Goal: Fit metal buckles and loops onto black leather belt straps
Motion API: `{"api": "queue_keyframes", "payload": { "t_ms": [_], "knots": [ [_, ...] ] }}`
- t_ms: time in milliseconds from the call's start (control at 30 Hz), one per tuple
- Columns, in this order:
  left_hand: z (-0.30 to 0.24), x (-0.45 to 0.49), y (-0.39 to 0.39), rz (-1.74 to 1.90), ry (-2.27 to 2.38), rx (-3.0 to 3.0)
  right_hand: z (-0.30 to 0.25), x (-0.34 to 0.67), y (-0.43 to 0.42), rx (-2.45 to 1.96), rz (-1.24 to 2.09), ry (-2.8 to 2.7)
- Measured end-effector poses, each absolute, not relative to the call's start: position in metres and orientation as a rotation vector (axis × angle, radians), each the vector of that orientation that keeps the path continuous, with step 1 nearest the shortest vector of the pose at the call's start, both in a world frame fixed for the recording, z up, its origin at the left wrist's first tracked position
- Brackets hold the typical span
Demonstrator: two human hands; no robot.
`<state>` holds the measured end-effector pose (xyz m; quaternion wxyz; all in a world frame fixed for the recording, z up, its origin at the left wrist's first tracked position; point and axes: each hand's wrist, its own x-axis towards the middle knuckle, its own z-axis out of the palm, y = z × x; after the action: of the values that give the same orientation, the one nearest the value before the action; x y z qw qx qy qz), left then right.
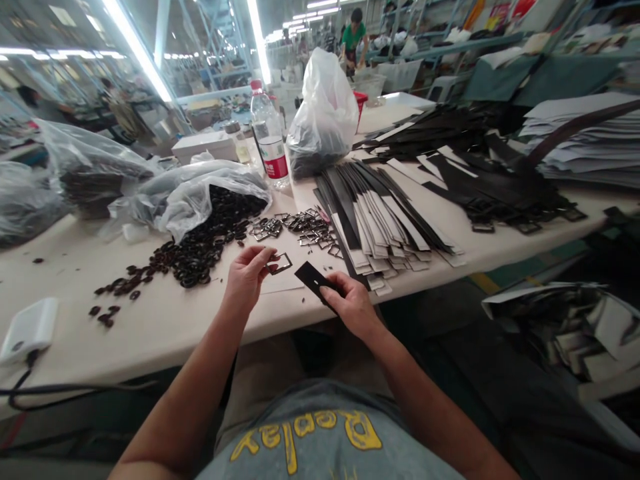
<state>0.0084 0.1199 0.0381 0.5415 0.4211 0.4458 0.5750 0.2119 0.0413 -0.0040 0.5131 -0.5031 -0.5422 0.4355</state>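
Between the thumb and fingers of my left hand [249,273] is a rectangular metal buckle frame [286,267], held by one side. My right hand [353,303] is closed on a dark strap [309,275] whose flat end, with a small slot, points toward the buckle. Strap end and buckle are a short gap apart, above the table's front edge. Behind them lies a heap of similar metal buckles [315,230]. Beside that heap rests a bundle of black and white strips [380,227]. Small dark rings or loops [195,257] are piled to the left of my left hand.
A plastic bottle [273,143] and a filled plastic bag [325,113] stand behind the buckles. More dark straps [480,180] and a white stack [585,140] lie right. A white device [30,330] with a cable sits left. Another person [354,40] works far back.
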Motion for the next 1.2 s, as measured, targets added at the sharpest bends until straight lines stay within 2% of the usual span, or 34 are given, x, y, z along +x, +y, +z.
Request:
{"api": "queue_keyframes", "payload": {
  "t_ms": [200, 433, 667, 1000, 1200],
  "knots": [
    [0.034, 0.01, 0.118, 1.379, 1.211, 1.307, 0.009, 0.207, 0.031, -1.245, 1.054, -1.473],
    [0.036, 0.011, 0.113, 1.297, 1.171, 1.354, 0.007, 0.195, 0.028, -1.325, 1.077, -1.65],
    [0.033, 0.007, 0.106, 1.395, 1.175, 1.528, 0.005, 0.192, 0.032, -1.39, 0.953, -1.591],
    [0.02, 0.016, 0.075, 1.249, 1.111, 1.228, 0.003, 0.192, 0.032, -1.307, 0.829, -1.457],
    [0.012, 0.026, 0.062, 1.158, 1.175, 1.239, 0.006, 0.189, 0.033, -1.28, 0.847, -1.496]
  ]
}}
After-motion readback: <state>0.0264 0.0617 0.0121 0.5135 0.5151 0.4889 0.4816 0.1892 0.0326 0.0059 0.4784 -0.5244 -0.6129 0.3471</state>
